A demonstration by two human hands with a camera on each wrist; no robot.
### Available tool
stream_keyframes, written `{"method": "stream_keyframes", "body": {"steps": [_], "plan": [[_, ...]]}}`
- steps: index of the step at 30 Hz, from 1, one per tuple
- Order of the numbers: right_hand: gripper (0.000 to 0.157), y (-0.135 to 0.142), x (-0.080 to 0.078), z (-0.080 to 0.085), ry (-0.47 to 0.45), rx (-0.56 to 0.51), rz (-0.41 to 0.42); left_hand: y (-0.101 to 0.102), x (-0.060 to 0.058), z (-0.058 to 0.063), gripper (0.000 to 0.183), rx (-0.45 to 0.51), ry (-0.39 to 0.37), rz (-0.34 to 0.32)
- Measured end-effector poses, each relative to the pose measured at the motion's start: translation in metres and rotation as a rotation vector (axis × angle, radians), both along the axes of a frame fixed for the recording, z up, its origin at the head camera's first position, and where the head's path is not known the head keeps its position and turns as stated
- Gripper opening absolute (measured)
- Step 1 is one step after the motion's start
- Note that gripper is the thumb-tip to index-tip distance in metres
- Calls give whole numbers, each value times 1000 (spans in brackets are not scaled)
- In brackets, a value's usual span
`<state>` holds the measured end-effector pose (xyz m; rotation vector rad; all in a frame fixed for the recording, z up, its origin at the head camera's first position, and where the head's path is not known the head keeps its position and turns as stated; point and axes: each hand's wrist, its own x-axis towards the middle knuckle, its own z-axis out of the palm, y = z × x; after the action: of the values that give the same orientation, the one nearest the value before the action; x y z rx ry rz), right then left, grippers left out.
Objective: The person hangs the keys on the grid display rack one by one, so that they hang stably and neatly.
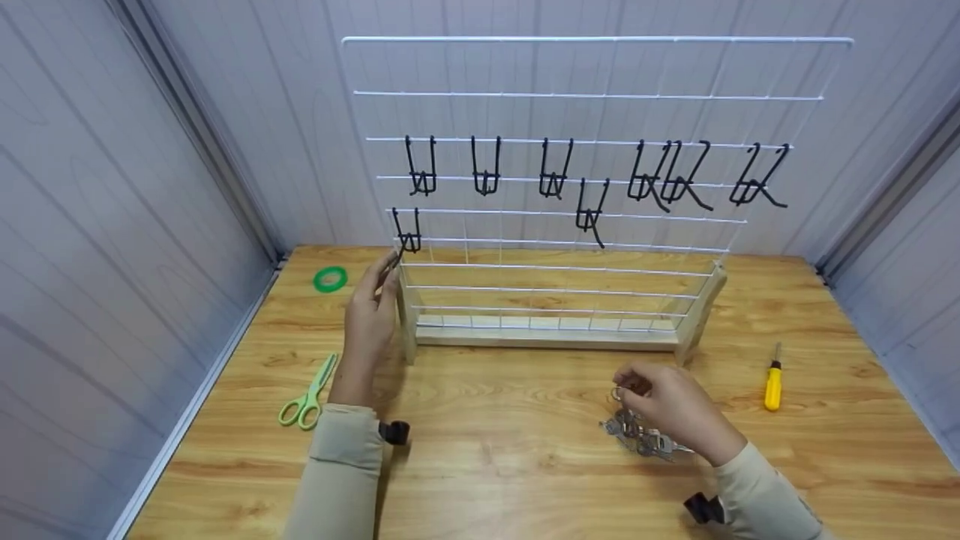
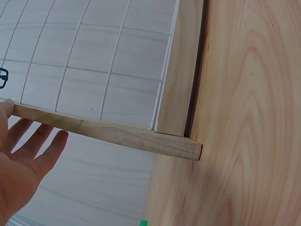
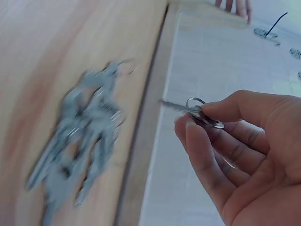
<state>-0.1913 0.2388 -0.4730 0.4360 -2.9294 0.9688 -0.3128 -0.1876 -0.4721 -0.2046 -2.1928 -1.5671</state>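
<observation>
My left hand [image 1: 371, 304] is at the left end of a white wire grid rack [image 1: 525, 306]. In the left wrist view, this hand [image 2: 21, 165] grips the upper end of the wooden upright [image 2: 108, 131], its fingers along the outer side. A black hook [image 1: 407, 236] hangs right above it; its prong overlaps the fingertips. My right hand [image 1: 671, 405] pinches a small metal key with a ring [image 3: 200, 113] between thumb and fingers. Below it a pile of silver keys [image 1: 649, 442] lies on the table, blurred in the right wrist view.
Several black hooks [image 1: 486, 169] hang along the upper wires. Green scissors [image 1: 306, 401] and a roll of green tape [image 1: 330, 280] lie on the left, a yellow screwdriver [image 1: 773, 386] on the right. Panel walls [image 1: 135, 225] enclose the wooden table [image 1: 487, 480].
</observation>
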Motion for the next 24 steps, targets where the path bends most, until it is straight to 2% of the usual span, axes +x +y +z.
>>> {"method": "stream_keyframes", "body": {"steps": [5,10,16,24], "plan": [[11,-23,2,15,46,-27,60,-1,0,0,41,4,-16,-5],[9,-46,0,26,61,-79,140,-2,-1,-1,41,-5,-7,-6],[7,-77,-4,36,134,-162,245,-1,1,1,39,-12,17,6],[11,-121,-15,50,195,-248,303,0,0,1,39,-13,4,17]]}}
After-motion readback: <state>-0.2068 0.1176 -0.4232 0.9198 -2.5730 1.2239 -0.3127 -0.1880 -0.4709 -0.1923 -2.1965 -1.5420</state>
